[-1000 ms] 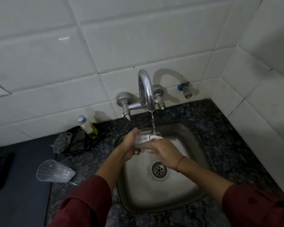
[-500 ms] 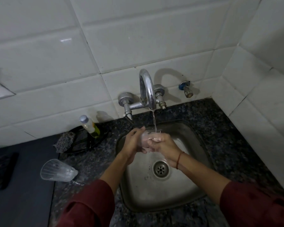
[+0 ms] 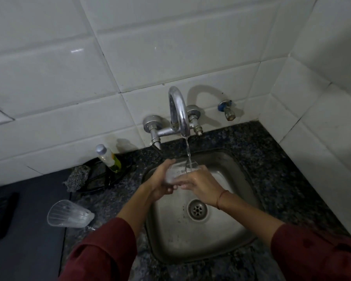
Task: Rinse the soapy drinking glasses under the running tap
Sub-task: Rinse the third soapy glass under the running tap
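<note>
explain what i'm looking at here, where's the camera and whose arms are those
There is no machine here. The camera sits on a person's head and looks down at their own two arms. The left hand and the right hand together hold a clear drinking glass under the water running from the tap, above a steel sink. Left of the sink, a second glass lies on its side. Nearer the wall stand a small bottle and a scouring pad.
</note>
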A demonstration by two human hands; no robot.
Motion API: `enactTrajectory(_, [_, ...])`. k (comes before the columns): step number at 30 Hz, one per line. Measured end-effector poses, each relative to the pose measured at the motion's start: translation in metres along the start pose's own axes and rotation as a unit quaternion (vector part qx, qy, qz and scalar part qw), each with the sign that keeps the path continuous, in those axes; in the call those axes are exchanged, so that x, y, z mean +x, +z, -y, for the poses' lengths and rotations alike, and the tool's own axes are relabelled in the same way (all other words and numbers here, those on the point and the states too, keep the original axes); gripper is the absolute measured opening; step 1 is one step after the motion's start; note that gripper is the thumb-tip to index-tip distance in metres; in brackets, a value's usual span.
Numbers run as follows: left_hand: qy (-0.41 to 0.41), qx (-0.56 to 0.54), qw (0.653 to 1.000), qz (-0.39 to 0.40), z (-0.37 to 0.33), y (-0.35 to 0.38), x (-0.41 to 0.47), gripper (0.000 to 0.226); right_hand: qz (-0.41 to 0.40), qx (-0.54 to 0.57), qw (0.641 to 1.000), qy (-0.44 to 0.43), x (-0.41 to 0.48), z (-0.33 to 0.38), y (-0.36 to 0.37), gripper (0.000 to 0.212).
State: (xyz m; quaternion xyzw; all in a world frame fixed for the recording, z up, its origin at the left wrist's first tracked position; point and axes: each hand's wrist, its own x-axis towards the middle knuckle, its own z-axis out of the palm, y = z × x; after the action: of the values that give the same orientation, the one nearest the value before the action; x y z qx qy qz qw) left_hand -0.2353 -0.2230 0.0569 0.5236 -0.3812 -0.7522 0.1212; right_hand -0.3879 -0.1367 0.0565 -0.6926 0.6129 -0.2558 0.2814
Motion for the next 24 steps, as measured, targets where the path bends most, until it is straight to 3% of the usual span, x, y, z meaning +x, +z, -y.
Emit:
enactTrajectory(3, [0.126,-0.03,0.99,-0.058,0.005,0.005,0.005,0.03,-0.06,0.212,0.975,0.039,0.002,0.013,0.002,0.023])
enactTrajectory(4, [0.139,-0.022,0.987,-0.071,0.004,0.006,0.004,0.028,-0.064,0.226,0.971,0.034,0.001,0.013,0.0,0.024])
enactTrajectory(5, [0.125,-0.005,0.99,-0.067,0.003,0.005,0.005,0.032,-0.054,0.196,0.979,0.017,0.0,0.011,-0.001,0.027])
enactTrajectory(8, [0.012,0.038,0.999,0.015,-0.004,-0.004,0.003,0.046,0.019,-0.066,0.996,-0.049,0.0,-0.002,-0.001,0.037])
enactTrajectory(9, [0.009,0.025,0.999,0.031,-0.003,-0.005,0.003,0.045,0.009,-0.075,0.996,-0.043,-0.001,-0.003,0.0,0.037])
enactTrajectory(11, [0.069,-0.027,0.996,0.04,0.001,0.0,0.002,0.038,-0.05,0.14,0.989,0.025,-0.001,0.003,0.004,0.029])
enactTrajectory(12, [0.11,-0.045,0.993,0.027,0.003,0.003,0.002,0.03,-0.083,0.276,0.955,0.069,0.001,0.008,0.004,0.026])
enactTrajectory(13, [0.14,-0.043,0.989,0.01,0.004,0.005,0.004,0.023,-0.091,0.324,0.938,0.084,0.001,0.009,0.004,0.026])
enactTrajectory(15, [0.125,0.0,0.992,0.005,0.002,0.006,0.001,0.032,-0.063,0.227,0.971,0.042,-0.001,0.0,0.005,0.021])
enactTrajectory(16, [0.084,0.029,0.996,0.016,0.0,0.005,0.0,0.042,-0.031,0.126,0.992,0.012,-0.001,-0.005,0.007,0.025])
enactTrajectory(18, [0.024,0.051,0.998,0.042,-0.004,0.002,-0.004,0.05,0.036,-0.032,0.999,-0.013,-0.002,-0.014,0.007,0.034])
enactTrajectory(20, [0.062,-0.002,0.997,0.044,-0.002,0.006,-0.005,0.042,0.021,0.068,0.997,0.038,0.001,-0.012,0.01,0.031])
enactTrajectory(22, [0.136,-0.056,0.989,-0.001,0.003,0.013,-0.002,0.031,-0.047,0.293,0.95,0.096,0.005,0.002,0.006,0.025])
enactTrajectory(23, [0.153,-0.056,0.986,-0.026,0.005,0.014,0.0,0.031,-0.056,0.329,0.938,0.094,0.005,0.007,0.002,0.024])
enactTrajectory(24, [0.139,-0.042,0.989,-0.036,0.004,0.014,-0.002,0.036,-0.049,0.298,0.951,0.067,0.003,0.009,-0.001,0.027])
